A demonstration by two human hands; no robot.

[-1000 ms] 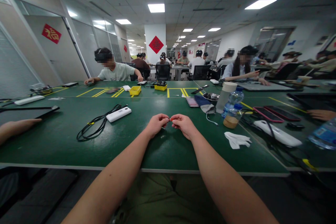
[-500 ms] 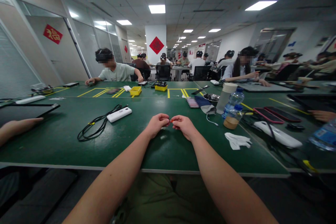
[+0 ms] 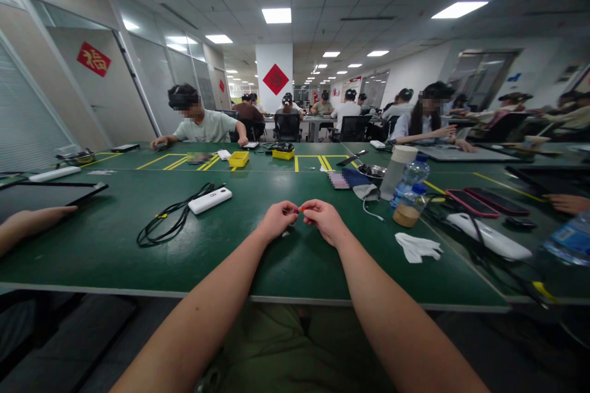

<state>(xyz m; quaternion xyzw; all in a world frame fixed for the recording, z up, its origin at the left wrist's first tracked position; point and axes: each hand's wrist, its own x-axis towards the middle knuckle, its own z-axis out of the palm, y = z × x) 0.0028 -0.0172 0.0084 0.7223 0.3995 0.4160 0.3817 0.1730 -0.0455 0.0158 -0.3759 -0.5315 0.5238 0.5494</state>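
Just above the green table (image 3: 221, 264), my left hand (image 3: 277, 221) and my right hand (image 3: 326, 222) meet almost fingertip to fingertip. A small red piece (image 3: 295, 211) shows at the pinched thumb and fingers of my left hand. In the pinch of my right hand sits a tiny orange piece (image 3: 302, 210). Whether the two pieces touch or are joined I cannot tell, and they are too small to name. Most of each piece is hidden by the fingers.
To the left lies a white power bank (image 3: 210, 201) with a coiled black cable (image 3: 161, 224). On the right are a crumpled white glove or tissue (image 3: 417, 247), plastic bottles (image 3: 409, 206) and a pale cup (image 3: 397, 169). Yellow trays (image 3: 238, 160) stand farther back. Other people sit around.
My left fingers have shifted slightly, and more of the red piece shows at their tips. My right hand stays nearly where it was, still pinching.
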